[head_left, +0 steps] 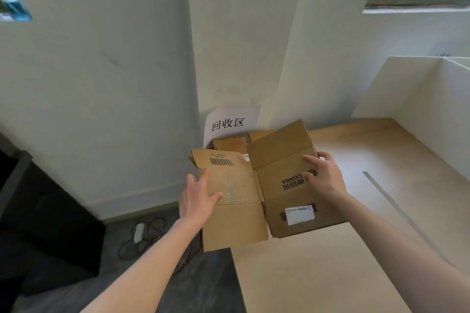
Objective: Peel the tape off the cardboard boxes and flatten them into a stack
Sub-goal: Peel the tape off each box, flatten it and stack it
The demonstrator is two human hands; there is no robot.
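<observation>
Cardboard, flattened: a box lies at the wooden desk's left edge, near the wall sign. The left hand presses it with straight fingers; the right hand grips its far edge.

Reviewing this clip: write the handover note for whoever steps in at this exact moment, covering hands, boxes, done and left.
Left hand: open, fingers spread flat on the left panel of the flattened brown cardboard box.
Right hand: fingers curled over the far edge of its right panel, the one printed CONBA.
The box lies at the light wooden tabletop's left edge, overhanging the grey floor.
Behind it, more brown cardboard lies below the white paper sign on the wall.
Done: this box looks opened flat.
Left: probably set it on the cardboard by the sign; whether tape remains is unclear.
</observation>
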